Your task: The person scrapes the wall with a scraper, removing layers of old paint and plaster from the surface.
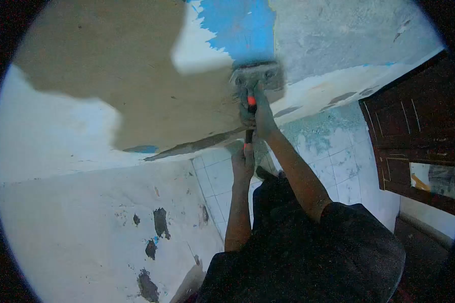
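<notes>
My right hand (pixel 263 118) is closed around a wide putty knife (pixel 270 76), its blade smeared with grey putty and lying against the wall. A bit of red and black handle shows beside the fingers. Just below, my left hand (pixel 243 160) grips the black and red handle of a second putty knife (pixel 249 135); its blade is mostly hidden behind my right hand and grey putty. The wall (pixel 151 76) carries a broad brownish-grey layer on the left. Above the blade, a blue painted patch (pixel 245 33) meets a grey coated area (pixel 338 35).
A dark brown wooden door (pixel 414 121) stands at the right. White floor tiles (pixel 333 161) below are spotted with grey splashes. Another pale wall (pixel 96 217) at the lower left has several dark grey patches.
</notes>
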`<move>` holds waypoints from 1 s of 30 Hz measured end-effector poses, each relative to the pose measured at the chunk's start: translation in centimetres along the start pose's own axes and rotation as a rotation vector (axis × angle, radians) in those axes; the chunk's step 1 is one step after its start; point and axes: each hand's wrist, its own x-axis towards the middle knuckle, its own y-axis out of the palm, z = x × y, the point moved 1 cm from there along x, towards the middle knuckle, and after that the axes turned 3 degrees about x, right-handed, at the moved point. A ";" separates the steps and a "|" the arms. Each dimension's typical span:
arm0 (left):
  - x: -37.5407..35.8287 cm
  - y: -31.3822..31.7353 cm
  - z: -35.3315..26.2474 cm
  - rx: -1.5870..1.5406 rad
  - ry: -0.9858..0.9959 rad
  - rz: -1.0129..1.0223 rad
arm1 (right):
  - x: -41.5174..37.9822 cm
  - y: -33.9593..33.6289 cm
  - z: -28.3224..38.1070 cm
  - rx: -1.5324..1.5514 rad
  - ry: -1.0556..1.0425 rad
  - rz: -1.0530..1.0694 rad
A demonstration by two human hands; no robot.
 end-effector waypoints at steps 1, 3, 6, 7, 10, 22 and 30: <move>0.0 0.1 -0.7 0.003 -0.012 0.013 | 0.2 0.1 0.8 -0.048 -0.085 -0.020; 1.0 -0.2 -2.2 -0.113 -0.053 0.039 | -0.6 0.4 0.7 -0.059 -0.037 -0.065; -1.5 1.9 3.4 -0.295 -0.232 -0.002 | -0.2 -0.7 -2.2 -0.136 0.001 -0.159; -2.7 1.9 3.0 -0.320 -0.280 0.041 | -0.6 -1.5 -3.8 -0.209 0.008 -0.150; -3.3 1.3 2.7 -0.428 -0.312 0.163 | -0.6 -2.0 -4.0 -0.257 0.017 -0.127; -1.6 0.6 2.7 -0.436 -0.346 0.099 | 0.1 -1.5 -3.9 -0.255 -0.026 -0.167; -2.2 0.1 3.2 -0.214 -0.257 0.166 | -0.4 -0.7 -3.2 -0.205 0.012 -0.224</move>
